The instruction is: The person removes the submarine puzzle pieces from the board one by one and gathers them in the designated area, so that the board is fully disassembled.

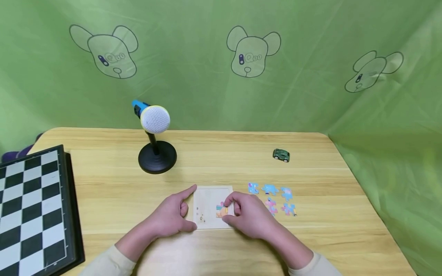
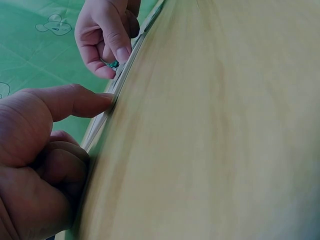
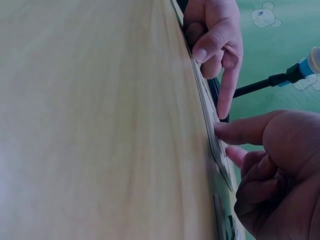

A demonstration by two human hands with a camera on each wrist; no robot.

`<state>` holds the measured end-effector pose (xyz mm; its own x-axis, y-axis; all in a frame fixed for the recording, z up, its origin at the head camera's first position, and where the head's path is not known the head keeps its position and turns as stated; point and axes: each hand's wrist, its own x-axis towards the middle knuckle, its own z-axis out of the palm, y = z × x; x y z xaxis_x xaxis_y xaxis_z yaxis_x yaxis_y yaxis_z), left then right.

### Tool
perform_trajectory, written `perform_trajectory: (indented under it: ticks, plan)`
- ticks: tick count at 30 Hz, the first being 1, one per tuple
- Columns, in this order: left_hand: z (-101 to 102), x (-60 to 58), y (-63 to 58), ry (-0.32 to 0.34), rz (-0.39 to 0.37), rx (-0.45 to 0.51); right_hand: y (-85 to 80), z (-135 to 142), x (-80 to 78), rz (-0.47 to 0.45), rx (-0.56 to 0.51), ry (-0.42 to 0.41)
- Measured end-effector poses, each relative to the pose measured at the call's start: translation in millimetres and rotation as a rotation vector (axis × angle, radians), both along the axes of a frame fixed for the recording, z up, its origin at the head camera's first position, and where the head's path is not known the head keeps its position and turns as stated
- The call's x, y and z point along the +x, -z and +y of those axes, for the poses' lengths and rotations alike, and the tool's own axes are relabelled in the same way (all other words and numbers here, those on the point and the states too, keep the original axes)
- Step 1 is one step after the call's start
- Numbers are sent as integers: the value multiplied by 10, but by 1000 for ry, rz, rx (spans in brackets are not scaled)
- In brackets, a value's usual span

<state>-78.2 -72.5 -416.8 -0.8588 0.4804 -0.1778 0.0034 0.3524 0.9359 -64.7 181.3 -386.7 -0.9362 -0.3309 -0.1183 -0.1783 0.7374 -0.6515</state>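
The shallow, light wooden puzzle tray (image 1: 207, 197) lies flat near the table's front middle. My left hand (image 1: 170, 214) braces its left side, the straight index finger at the upper corner and the thumb at the lower one; the other fingers are tucked in. At the tray's right side, my right hand (image 1: 250, 214) pinches a colourful puzzle piece (image 1: 221, 211) between thumb and index finger, partly covering it. In the right wrist view, the thumb (image 3: 235, 131) and index tip are low over the tray. Loose pieces, among them a blue one (image 1: 270, 189), lie to the right, one partly behind my right hand.
A black-and-white chessboard (image 1: 32, 211) takes up the table's left end. A microphone (image 1: 155, 119) stands on a round black base (image 1: 157, 158) behind the tray. At the back right sits a small green toy car (image 1: 281, 155). Green cloth (image 1: 197, 76) hangs behind the table.
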Motion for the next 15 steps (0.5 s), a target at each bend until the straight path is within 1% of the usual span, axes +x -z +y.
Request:
perform_trajectory:
  ticks: [4,7,11,15]
  plan:
    - [3,2,-3,0,1,0,-22,63,23,14,-48,-29]
    - [5,4,-6,2,-1,0,-36,139,49,4,-95,-48]
    - [3,9,-8,3,-2,-5,-65,264,103,-15,-132,-45]
    - [-1,13,-9,2,-4,-6,-89,419,165,13,-153,-38]
